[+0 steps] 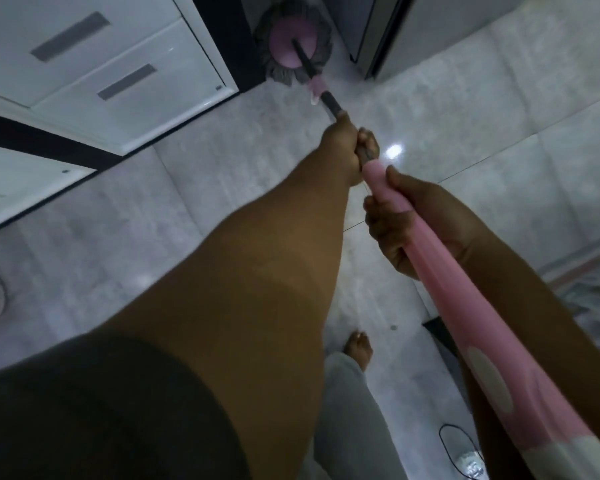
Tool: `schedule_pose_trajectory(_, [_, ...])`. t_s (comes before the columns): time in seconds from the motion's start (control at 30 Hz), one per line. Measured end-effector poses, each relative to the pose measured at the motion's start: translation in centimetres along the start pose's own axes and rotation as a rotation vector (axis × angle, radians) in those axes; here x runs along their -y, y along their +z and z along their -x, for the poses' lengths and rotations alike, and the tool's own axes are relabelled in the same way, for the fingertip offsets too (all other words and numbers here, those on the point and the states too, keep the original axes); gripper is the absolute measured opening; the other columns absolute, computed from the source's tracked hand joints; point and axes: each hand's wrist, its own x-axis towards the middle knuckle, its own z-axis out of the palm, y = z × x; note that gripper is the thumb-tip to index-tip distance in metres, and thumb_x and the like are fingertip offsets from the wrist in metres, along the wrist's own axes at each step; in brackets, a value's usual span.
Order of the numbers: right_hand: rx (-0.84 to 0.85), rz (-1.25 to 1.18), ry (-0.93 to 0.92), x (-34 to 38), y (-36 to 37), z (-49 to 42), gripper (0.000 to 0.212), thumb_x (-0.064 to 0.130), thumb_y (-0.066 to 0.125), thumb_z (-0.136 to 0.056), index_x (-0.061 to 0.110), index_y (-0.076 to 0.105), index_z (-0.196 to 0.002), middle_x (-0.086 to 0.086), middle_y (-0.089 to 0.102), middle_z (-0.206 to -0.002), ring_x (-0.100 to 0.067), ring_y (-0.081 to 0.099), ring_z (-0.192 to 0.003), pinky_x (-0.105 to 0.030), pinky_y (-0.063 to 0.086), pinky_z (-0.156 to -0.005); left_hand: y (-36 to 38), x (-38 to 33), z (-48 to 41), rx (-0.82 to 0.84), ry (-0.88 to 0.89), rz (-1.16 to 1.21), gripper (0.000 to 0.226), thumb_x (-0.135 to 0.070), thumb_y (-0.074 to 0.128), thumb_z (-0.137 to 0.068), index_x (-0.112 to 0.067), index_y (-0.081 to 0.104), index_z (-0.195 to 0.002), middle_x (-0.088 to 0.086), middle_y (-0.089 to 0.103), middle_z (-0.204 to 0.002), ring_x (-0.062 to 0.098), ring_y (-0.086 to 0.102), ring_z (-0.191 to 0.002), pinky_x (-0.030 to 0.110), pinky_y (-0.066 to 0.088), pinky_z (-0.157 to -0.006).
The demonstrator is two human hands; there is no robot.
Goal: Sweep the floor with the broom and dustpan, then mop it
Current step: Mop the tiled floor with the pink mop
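A round mop head (pixel 293 46), pink disc ringed by grey strands, rests on the floor far ahead in a dark gap between a white cabinet and a grey appliance. Its pink and dark handle (pixel 440 271) runs back toward me. My left hand (pixel 347 147) grips the dark section of the handle, arm stretched forward. My right hand (pixel 413 223) is closed around the pink section just behind it. No broom or dustpan is visible.
White cabinet drawers (pixel 94 64) with black trim line the left side. A grey appliance (pixel 430 29) stands at the top right. The pale marble floor (pixel 499 116) is glossy. My bare foot (pixel 359 348) is below; a patterned rug (pixel 589 289) and a black cable (pixel 458 441) lie right.
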Motion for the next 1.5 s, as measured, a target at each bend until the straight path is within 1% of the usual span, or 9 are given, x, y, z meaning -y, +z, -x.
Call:
schedule_pose_trajectory(0.13, [-0.015, 0.017, 0.043, -3.1, -3.7, 3.4, 0.039, 0.045, 0.061, -0.088, 0.008, 0.058, -0.079, 0.003, 0.046, -0.056, -0.007, 0.044, -0.034, -0.018, 0.041, -0.032, -1.0, 5.7, 2.2, -0.014, -0.029, -0.022, 0.045, -0.050, 0.046, -0.101, -0.014, 0.042, -0.073, -0.004, 0.034, -0.041, 0.005, 0.031, -0.027, 0.009, 0.028, -0.034])
schedule_pose_trajectory(0.3, [-0.030, 0.026, 0.082, -7.1, -7.8, 8.2, 0.037, 0.043, 0.059, -0.089, 0.007, 0.058, -0.084, 0.001, 0.049, -0.057, -0.007, 0.045, -0.035, -0.019, 0.042, -0.033, -2.2, 13.2, 5.9, -0.032, -0.038, -0.045, 0.040, -0.049, 0.046, -0.101, -0.014, 0.046, -0.081, -0.005, 0.034, -0.042, 0.006, 0.030, -0.027, 0.009, 0.029, -0.034])
schedule_pose_trajectory(0.43, [-0.038, 0.061, 0.119, -10.1, -10.3, 11.2, 0.037, 0.043, 0.059, -0.087, 0.006, 0.057, -0.085, 0.000, 0.050, -0.055, -0.008, 0.045, -0.034, -0.018, 0.041, -0.033, -3.3, 18.0, 7.8, -0.058, -0.028, -0.008, 0.041, -0.049, 0.044, -0.102, -0.014, 0.044, -0.080, -0.005, 0.034, -0.038, 0.006, 0.029, -0.025, 0.009, 0.029, -0.033])
schedule_pose_trajectory(0.63, [-0.074, 0.166, 0.181, -12.9, -11.0, 13.1, 0.040, 0.045, 0.059, -0.086, 0.005, 0.057, -0.087, -0.002, 0.050, -0.055, -0.009, 0.045, -0.034, -0.018, 0.042, -0.034, -6.2, 21.1, 9.4, -0.069, -0.042, 0.097, 0.045, -0.053, 0.049, -0.098, -0.014, 0.043, -0.076, -0.005, 0.036, -0.049, 0.005, 0.031, -0.027, 0.010, 0.030, -0.034])
schedule_pose_trajectory(0.9, [-0.117, 0.319, 0.241, -14.1, -7.1, 10.7, 0.040, 0.045, 0.058, -0.085, 0.005, 0.056, -0.087, -0.002, 0.047, -0.057, -0.010, 0.042, -0.033, -0.018, 0.040, -0.033, -10.7, 18.1, 11.1, -0.083, -0.019, 0.212, 0.044, -0.054, 0.049, -0.098, -0.015, 0.045, -0.078, -0.005, 0.036, -0.053, 0.006, 0.031, -0.038, 0.012, 0.031, -0.036])
schedule_pose_trajectory(1.0, [-0.125, 0.378, 0.278, -14.3, -4.5, 9.1, 0.040, 0.045, 0.058, -0.087, 0.005, 0.056, -0.086, -0.002, 0.047, -0.057, -0.010, 0.042, -0.033, -0.019, 0.040, -0.032, -12.9, 15.9, 11.9, -0.089, 0.016, 0.280, 0.042, -0.052, 0.047, -0.099, -0.014, 0.047, -0.081, -0.004, 0.036, -0.051, 0.006, 0.031, -0.034, 0.012, 0.030, -0.036])
schedule_pose_trajectory(1.13, [-0.122, 0.467, 0.331, -14.9, -0.4, 6.6, 0.040, 0.046, 0.057, -0.089, 0.006, 0.056, -0.083, -0.001, 0.044, -0.057, -0.010, 0.040, -0.033, -0.018, 0.038, -0.031, -16.4, 12.5, 13.0, -0.108, 0.049, 0.354, 0.044, -0.051, 0.045, -0.101, -0.014, 0.046, -0.076, -0.005, 0.036, -0.047, 0.006, 0.031, -0.034, 0.013, 0.030, -0.037])
schedule_pose_trajectory(1.27, [-0.100, 0.580, 0.364, -16.0, 3.8, 3.3, 0.039, 0.045, 0.058, -0.086, 0.007, 0.054, -0.082, 0.000, 0.042, -0.056, -0.009, 0.039, -0.034, -0.017, 0.035, -0.032, -20.5, 8.9, 13.8, -0.126, 0.080, 0.442, 0.051, -0.054, 0.044, -0.100, -0.014, 0.041, -0.069, -0.004, 0.036, -0.043, 0.009, 0.032, -0.028, 0.011, 0.030, -0.034])
schedule_pose_trajectory(1.5, [-0.072, 0.666, 0.471, -18.2, 11.5, -2.4, 0.041, 0.047, 0.062, -0.082, 0.007, 0.055, -0.079, 0.000, 0.045, -0.054, -0.009, 0.039, -0.033, -0.018, 0.036, -0.031, -28.0, 2.6, 15.2, -0.162, 0.131, 0.595, 0.050, -0.054, 0.047, -0.099, -0.013, 0.043, -0.072, -0.004, 0.039, -0.048, 0.008, 0.033, -0.032, 0.013, 0.032, -0.035])
